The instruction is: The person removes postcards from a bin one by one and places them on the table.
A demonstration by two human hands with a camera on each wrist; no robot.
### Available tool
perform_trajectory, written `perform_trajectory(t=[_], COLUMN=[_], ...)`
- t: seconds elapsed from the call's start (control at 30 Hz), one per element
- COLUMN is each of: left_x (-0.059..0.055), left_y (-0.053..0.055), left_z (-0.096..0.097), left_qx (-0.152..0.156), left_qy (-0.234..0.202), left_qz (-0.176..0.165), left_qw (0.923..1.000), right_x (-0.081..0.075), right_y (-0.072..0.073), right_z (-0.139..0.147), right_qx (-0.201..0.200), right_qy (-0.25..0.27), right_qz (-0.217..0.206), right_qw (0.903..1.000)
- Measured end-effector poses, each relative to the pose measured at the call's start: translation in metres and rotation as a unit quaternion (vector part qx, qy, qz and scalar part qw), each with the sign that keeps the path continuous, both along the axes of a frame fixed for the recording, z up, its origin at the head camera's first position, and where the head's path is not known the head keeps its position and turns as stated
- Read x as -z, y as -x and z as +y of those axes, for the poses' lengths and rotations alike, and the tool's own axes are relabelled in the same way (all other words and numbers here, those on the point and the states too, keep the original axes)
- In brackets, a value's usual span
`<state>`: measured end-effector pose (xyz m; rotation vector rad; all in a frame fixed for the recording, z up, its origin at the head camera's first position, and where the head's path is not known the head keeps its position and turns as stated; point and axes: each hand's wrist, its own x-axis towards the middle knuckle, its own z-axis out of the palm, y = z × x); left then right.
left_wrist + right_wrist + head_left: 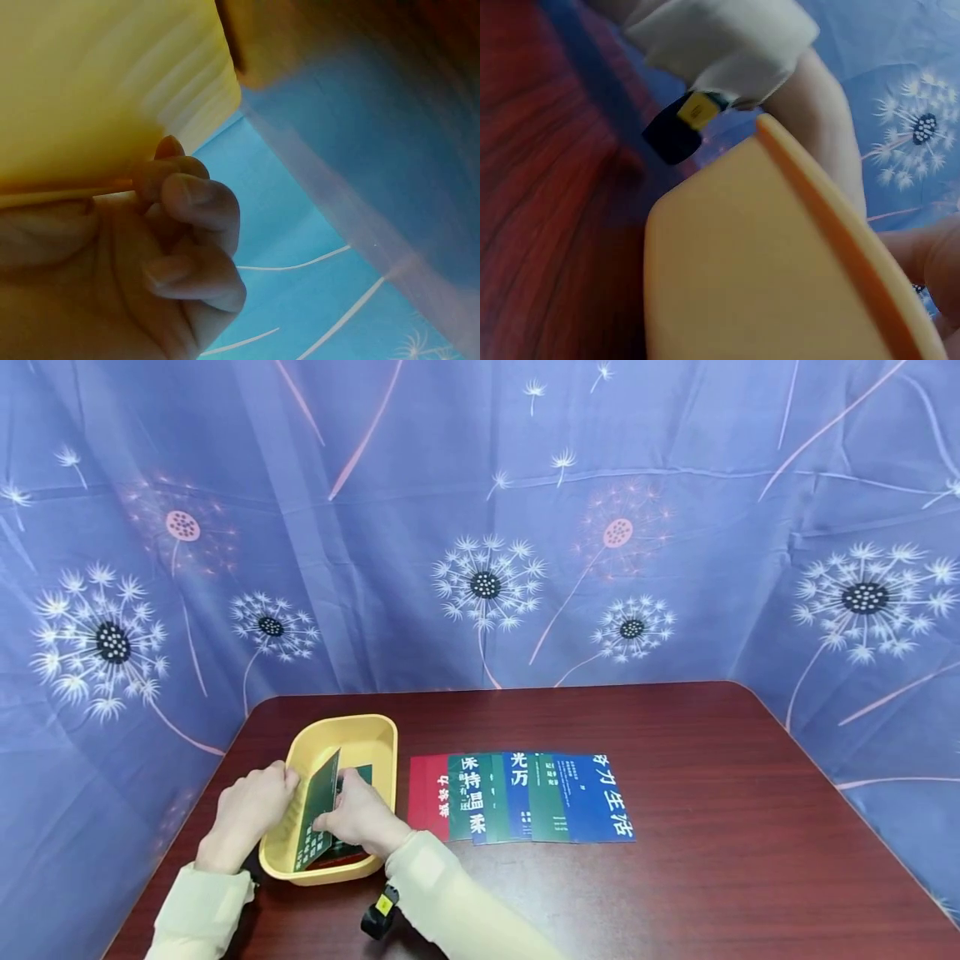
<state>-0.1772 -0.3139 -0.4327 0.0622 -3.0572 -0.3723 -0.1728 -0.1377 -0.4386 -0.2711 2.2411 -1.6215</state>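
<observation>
A yellow plastic tub (pixel 387 739) stands at the left of the table, tilted slightly in the head view. My left hand (pixel 251 810) grips its left rim; in the left wrist view the fingers of that hand (pixel 199 232) curl by the edge of the tub (pixel 82 90). Inside the tub, my right hand (pixel 363 817) pinches a dark green card (pixel 321 802) with white characters, held on edge. Other dark cards lie beneath that hand, partly hidden. The right wrist view mostly shows the outer wall of the tub (pixel 742 262).
Right of the tub, several overlapping cards lie in a row, from a red card (pixel 420 793) to a blue card (pixel 600 810) with white characters. The dark red wooden table (pixel 712 793) ends at a blue dandelion-print cloth (pixel 405 568) behind and at both sides.
</observation>
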Motion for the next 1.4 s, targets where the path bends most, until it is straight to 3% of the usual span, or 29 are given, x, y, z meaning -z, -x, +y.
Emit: perform_trajectory(t=[0.07,0.3,0.43,0.67,0.9,1.13,1.4], left_x=[0.001,0.0,0.0,0.0,0.0,0.002,0.003], left_y=[0.0,0.002,0.002,0.002,0.002,0.002,0.001], left_z=[0.0,0.0,0.0,0.001,0.0,0.0,0.0], left_qx=[0.0,-0.001,-0.001,0.002,0.0,0.002,0.004], left_qy=[0.001,0.003,0.001,0.005,0.006,0.005,0.004], left_qz=[0.004,-0.002,-0.002,0.006,0.005,0.017,0.02], left_qw=[1.0,1.0,1.0,1.0,1.0,0.9998,0.9998], right_x=[0.0,-0.004,-0.008,-0.017,-0.022,-0.024,-0.025], right_y=[-0.001,-0.003,-0.002,0.002,0.009,0.013,0.015], right_z=[-0.001,0.003,0.009,0.022,0.031,0.04,0.051], right_qx=[0.014,0.039,0.031,0.012,-0.002,0.034,0.014], right_qy=[-0.028,-0.052,-0.04,0.015,-0.016,-0.007,0.017], right_qz=[0.015,0.055,0.071,0.057,0.088,0.06,0.042], right_qw=[0.9994,0.9963,0.9962,0.9982,0.996,0.9976,0.9989])
